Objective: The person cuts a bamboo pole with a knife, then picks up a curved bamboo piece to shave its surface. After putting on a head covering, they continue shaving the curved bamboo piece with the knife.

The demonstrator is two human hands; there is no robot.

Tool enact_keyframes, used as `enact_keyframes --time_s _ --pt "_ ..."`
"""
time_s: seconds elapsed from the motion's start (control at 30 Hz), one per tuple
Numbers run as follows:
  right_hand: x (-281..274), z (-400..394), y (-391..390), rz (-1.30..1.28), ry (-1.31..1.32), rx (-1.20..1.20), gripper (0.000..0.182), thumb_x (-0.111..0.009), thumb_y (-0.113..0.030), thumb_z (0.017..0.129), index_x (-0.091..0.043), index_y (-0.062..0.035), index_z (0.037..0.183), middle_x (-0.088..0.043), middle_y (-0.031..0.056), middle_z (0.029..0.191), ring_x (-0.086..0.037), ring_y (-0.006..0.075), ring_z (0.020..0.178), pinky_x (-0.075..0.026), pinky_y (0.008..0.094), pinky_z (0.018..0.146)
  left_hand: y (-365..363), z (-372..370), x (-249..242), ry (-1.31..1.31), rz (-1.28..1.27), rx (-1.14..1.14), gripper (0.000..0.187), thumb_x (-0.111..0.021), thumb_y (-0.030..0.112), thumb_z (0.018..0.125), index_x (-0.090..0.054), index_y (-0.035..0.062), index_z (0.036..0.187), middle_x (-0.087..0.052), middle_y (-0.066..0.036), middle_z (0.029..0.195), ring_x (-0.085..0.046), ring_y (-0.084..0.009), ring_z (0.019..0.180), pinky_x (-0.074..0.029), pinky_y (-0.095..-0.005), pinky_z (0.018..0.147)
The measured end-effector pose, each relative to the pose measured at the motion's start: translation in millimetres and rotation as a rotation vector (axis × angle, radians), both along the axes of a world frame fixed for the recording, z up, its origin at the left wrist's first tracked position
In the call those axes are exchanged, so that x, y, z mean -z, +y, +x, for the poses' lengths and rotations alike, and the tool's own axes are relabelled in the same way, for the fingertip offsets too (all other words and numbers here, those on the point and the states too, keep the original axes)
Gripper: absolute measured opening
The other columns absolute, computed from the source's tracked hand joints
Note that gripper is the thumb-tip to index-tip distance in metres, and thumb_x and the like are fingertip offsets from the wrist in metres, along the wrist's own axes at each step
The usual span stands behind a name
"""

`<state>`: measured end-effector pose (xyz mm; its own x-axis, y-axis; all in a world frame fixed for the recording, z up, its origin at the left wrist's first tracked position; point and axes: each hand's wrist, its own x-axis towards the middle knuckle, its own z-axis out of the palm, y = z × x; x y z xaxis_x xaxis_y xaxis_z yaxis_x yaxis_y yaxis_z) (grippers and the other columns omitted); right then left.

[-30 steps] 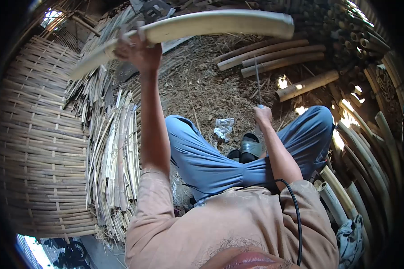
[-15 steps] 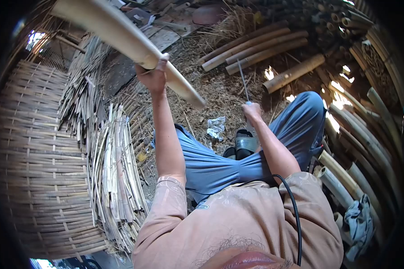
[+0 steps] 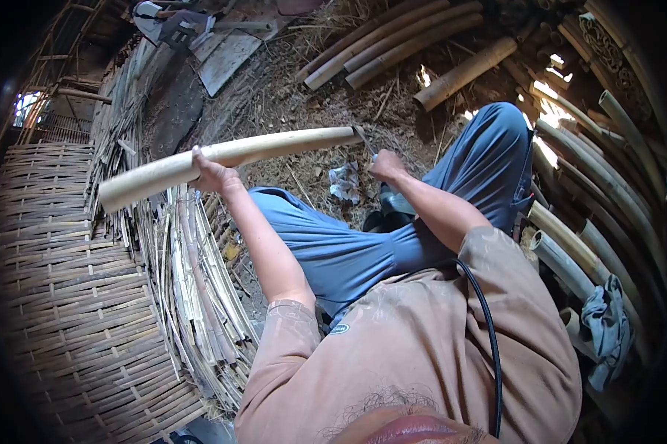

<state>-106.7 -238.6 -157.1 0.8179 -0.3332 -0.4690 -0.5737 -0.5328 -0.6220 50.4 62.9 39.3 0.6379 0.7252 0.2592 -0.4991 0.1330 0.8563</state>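
Note:
A pale bamboo pole [image 3: 274, 146] lies nearly level across the view, in front of the body. My left hand [image 3: 215, 174] is wrapped round it, left of its middle. The pole's right end meets the blade of a long knife [image 3: 364, 138]. My right hand [image 3: 387, 167] is closed on the knife's handle, just below and right of that end. Beneath the hands are blue trousers [image 3: 326, 248] on bent legs, and sandals [image 3: 396, 200] partly hidden by my right forearm.
A woven bamboo panel [image 3: 67, 296] stands at the left, beside a bundle of split strips [image 3: 193, 274]. Cut bamboo poles [image 3: 400, 44] lie at the top, others [image 3: 592, 170] at the right with a cloth [image 3: 607, 318]. Crumpled plastic [image 3: 344, 183] lies on the littered ground.
The pole has swung down from a steep slant to nearly level, with my left hand lower and further left. My right hand has shifted left, bringing the knife to the pole's end.

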Motion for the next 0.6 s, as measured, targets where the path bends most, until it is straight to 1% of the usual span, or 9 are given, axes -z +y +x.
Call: enact_keyframes --time_s 0.07,0.1,0.2,0.23,0.3,0.37,0.47,0.5,0.6 --pt "-6.6 -4.7 16.2 0.010 -0.054 -0.093 0.042 -0.066 -0.029 0.084 -0.067 0.0059 0.106 -0.069 0.0279 0.106 -0.067 0.0429 0.103 -0.054 0.0489 0.091 9.5 -12.7 5.3 0.101 -0.114 -0.083 0.089 -0.087 0.025 0.071 -0.034 -0.0041 0.136 -0.060 -0.022 0.120 -0.069 -0.0328 0.100 -0.064 -0.0450 0.092" --pt "-23.3 -8.1 23.2 0.015 -0.107 -0.149 0.042 -0.069 -0.029 0.083 -0.064 0.0030 0.109 -0.070 0.0256 0.104 -0.067 0.0424 0.102 -0.053 0.0500 0.091 -1.0 -26.0 -6.7 0.157 -0.160 -0.202 0.090 -0.085 0.022 0.072 -0.031 -0.0054 0.140 -0.059 -0.024 0.122 -0.068 -0.0359 0.101 -0.064 -0.0469 0.089" --pt "-43.7 -10.5 39.9 -0.033 -0.312 -0.376 0.043 -0.071 -0.029 0.083 -0.062 0.0006 0.111 -0.070 0.0238 0.104 -0.067 0.0412 0.102 -0.052 0.0499 0.091 31.6 -8.2 24.1 0.115 -0.187 -0.344 0.083 -0.081 0.018 0.072 -0.038 -0.0083 0.137 -0.058 -0.026 0.125 -0.066 -0.0382 0.104 -0.062 -0.0486 0.087" --pt "-42.6 -12.0 43.1 -0.041 -0.280 -0.388 0.042 -0.071 -0.030 0.083 -0.063 0.0001 0.111 -0.070 0.0234 0.105 -0.067 0.0407 0.103 -0.052 0.0495 0.091 32.1 -9.7 20.5 0.157 -0.246 -0.383 0.077 -0.081 0.018 0.069 -0.044 -0.0083 0.132 -0.058 -0.025 0.126 -0.066 -0.0376 0.103 -0.061 -0.0498 0.088" --pt "-38.3 -10.2 45.4 -0.051 -0.231 -0.397 0.041 -0.072 -0.030 0.083 -0.064 -0.0010 0.110 -0.070 0.0225 0.106 -0.067 0.0397 0.104 -0.053 0.0486 0.091 30.6 -12.7 17.8 0.156 -0.285 -0.382 0.075 -0.080 0.016 0.068 -0.046 -0.0075 0.130 -0.058 -0.023 0.126 -0.065 -0.0366 0.105 -0.061 -0.0498 0.089" --pt "-13.2 -7.6 38.0 -0.048 -0.041 -0.190 0.040 -0.071 -0.030 0.083 -0.065 -0.0001 0.110 -0.070 0.0233 0.108 -0.067 0.0393 0.105 -0.053 0.0478 0.092 33.7 -15.9 21.4 0.178 -0.296 -0.378 0.076 -0.079 0.015 0.068 -0.044 -0.0056 0.132 -0.057 -0.022 0.126 -0.064 -0.0362 0.107 -0.060 -0.0494 0.090" --pt "24.8 7.6 -1.1 0.022 0.117 0.039 0.041 -0.069 -0.030 0.083 -0.068 0.0021 0.108 -0.069 0.0254 0.112 -0.067 0.0397 0.107 -0.054 0.0466 0.092 37.1 -12.2 21.8 0.192 -0.303 -0.384 0.076 -0.078 0.014 0.070 -0.041 -0.0028 0.135 -0.056 -0.021 0.128 -0.063 -0.0362 0.109 -0.059 -0.0492 0.093" --pt "7.7 3.0 -8.2 -0.025 0.099 0.079 0.043 -0.068 -0.030 0.082 -0.068 0.0044 0.108 -0.069 0.0269 0.112 -0.067 0.0402 0.106 -0.054 0.0467 0.091 39.8 -8.0 24.5 0.193 -0.291 -0.384 0.076 -0.078 0.014 0.071 -0.040 -0.0020 0.136 -0.055 -0.022 0.129 -0.063 -0.0363 0.110 -0.059 -0.0491 0.094" --pt "0.7 11.3 -3.5 -0.013 0.057 -0.044 0.040 -0.068 -0.030 0.083 -0.072 0.0028 0.106 -0.069 0.0264 0.113 -0.068 0.0387 0.107 -0.055 0.0445 0.092 28.7 -13.8 18.2 0.224 -0.280 -0.377 0.074 -0.077 0.014 0.076 -0.037 -0.0014 0.137 -0.053 -0.023 0.133 -0.061 -0.0369 0.115 -0.058 -0.0480 0.098"
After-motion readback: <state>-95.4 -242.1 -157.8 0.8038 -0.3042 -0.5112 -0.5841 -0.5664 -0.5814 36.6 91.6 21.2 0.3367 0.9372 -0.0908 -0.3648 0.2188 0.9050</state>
